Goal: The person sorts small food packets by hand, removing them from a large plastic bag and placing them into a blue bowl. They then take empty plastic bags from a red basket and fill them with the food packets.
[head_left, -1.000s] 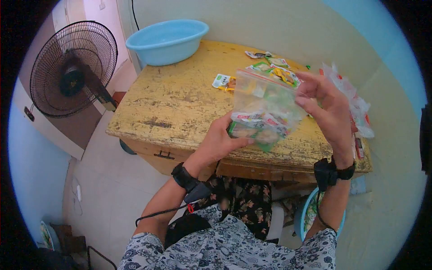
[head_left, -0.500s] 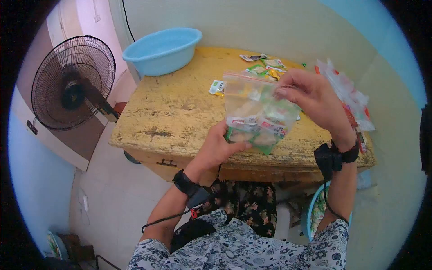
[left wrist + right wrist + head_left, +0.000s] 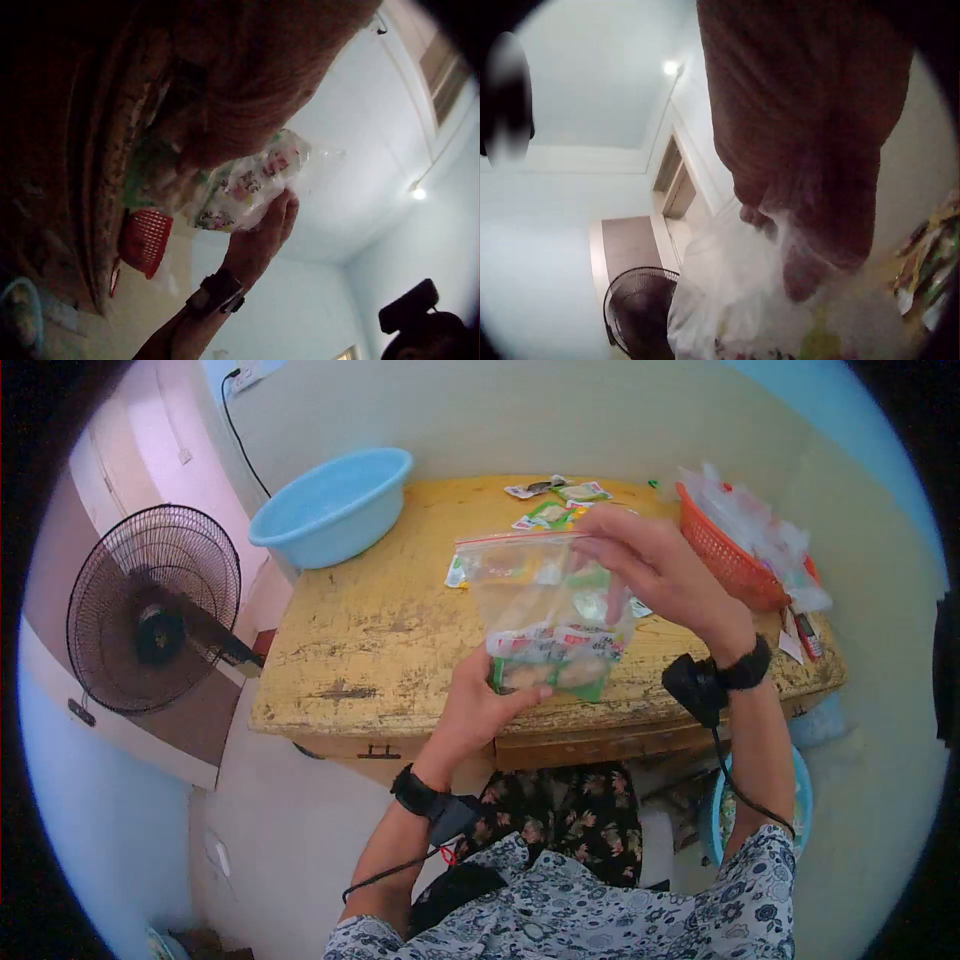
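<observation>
Just two hands [image 3: 482, 705] [image 3: 655, 572], one bag [image 3: 540, 605].

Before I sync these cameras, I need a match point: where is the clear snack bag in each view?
Head: clear snack bag, centre.
Left wrist: clear snack bag, centre.
Right wrist: clear snack bag, bottom centre.
Shared landmark: right hand pinching its top.
</observation>
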